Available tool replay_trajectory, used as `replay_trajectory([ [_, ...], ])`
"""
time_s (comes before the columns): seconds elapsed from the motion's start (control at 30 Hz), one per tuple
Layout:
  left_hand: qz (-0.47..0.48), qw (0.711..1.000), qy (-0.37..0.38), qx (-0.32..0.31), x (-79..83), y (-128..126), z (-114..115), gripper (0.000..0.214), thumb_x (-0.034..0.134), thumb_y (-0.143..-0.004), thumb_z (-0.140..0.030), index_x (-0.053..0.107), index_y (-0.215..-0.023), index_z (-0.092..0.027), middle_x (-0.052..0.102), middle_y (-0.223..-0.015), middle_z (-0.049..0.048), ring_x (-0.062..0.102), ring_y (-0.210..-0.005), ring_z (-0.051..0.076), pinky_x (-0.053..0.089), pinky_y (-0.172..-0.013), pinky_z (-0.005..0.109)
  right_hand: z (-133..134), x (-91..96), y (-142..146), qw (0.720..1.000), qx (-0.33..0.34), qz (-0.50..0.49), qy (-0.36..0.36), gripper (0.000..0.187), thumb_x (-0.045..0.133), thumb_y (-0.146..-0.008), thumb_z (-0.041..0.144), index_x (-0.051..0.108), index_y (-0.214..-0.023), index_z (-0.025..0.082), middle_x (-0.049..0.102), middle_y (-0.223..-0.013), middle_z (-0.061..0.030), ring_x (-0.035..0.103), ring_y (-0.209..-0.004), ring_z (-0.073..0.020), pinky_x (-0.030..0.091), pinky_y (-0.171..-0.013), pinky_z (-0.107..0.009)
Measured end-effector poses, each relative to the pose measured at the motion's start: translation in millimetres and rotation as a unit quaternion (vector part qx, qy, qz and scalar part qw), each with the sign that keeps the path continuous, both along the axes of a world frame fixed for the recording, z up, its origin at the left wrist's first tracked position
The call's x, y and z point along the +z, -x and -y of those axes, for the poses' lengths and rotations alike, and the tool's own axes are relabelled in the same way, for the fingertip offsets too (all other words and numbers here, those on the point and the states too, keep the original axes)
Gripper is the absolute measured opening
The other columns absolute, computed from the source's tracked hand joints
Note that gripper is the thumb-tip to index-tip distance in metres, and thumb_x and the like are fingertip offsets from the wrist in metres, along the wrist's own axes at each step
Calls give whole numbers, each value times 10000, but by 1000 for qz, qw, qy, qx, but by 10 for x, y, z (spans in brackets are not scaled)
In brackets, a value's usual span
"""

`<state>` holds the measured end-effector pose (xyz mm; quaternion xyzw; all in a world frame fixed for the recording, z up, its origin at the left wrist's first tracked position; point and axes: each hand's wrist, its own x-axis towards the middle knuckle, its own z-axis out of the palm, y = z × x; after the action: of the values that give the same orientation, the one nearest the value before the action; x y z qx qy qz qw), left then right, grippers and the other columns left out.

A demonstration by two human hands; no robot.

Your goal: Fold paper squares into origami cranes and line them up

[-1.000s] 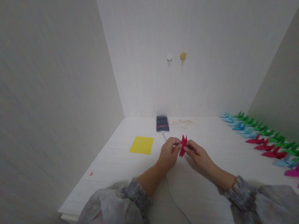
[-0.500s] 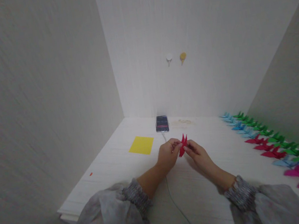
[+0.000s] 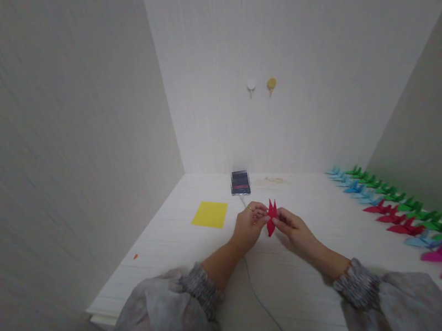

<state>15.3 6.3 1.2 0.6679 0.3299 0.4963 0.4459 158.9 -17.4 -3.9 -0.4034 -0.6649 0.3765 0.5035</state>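
A red folded paper crane (image 3: 272,219) is held above the middle of the table, two narrow points standing up and a wider part hanging below. My left hand (image 3: 250,226) pinches its left side between thumb and fingers. From the right, my right hand (image 3: 293,225) grips the same paper with thumb and index finger. Fingertips cover part of the folds. Left of my hands, a flat yellow paper square (image 3: 210,214) lies on the white table (image 3: 179,250).
Rows of folded paper cranes (image 3: 402,227) in green, blue, red and pink line the right side. A phone (image 3: 240,182) stands near the back wall, its white cable (image 3: 264,309) running under my left arm to the front edge. Two hooks (image 3: 271,84) are on the wall.
The red paper has turned a little in my fingers, so its lower part now hangs wider and lower. Both hands keep nearly the same place.
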Motion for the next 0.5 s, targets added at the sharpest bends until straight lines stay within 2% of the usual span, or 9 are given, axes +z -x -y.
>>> replay_trajectory([
  [0.1, 60, 994, 72, -61, -34, -23, -25, 234, 615, -637, -230, 547, -839, -131, 575, -754, 27, 535, -705, 110, 414, -668, 244, 10, 13, -1, 1000, 13, -6, 4, 140, 511, -753, 321, 539, -751, 183, 541, -710, -5, 495, -701, -154, 379, -668, -270],
  [0.2, 116, 974, 148, -125, -38, -32, -29, 289, 650, -604, -267, 558, -825, -106, 581, -727, 29, 534, -660, 98, 404, -679, 256, 16, 17, -6, 1000, 26, -13, 11, 126, 518, -750, 305, 550, -761, 184, 549, -717, -5, 497, -714, -154, 378, -680, -273],
  [0.37, 152, 963, 191, -117, 7, -19, 3, 284, 699, -543, -284, 554, -698, -96, 579, -651, 9, 525, -593, 82, 401, -652, 253, 12, 2, -4, 999, 8, -40, 21, 105, 551, -726, 289, 558, -708, 186, 530, -652, 16, 481, -636, -133, 375, -620, -254],
  [0.5, 162, 956, 212, -120, 29, -9, 18, 327, 709, -527, -289, 553, -740, -95, 584, -664, 10, 536, -598, 86, 405, -654, 256, 7, -8, -4, 997, 14, -67, 34, 98, 570, -711, 280, 581, -733, 185, 569, -680, 8, 511, -673, -141, 390, -666, -269],
])
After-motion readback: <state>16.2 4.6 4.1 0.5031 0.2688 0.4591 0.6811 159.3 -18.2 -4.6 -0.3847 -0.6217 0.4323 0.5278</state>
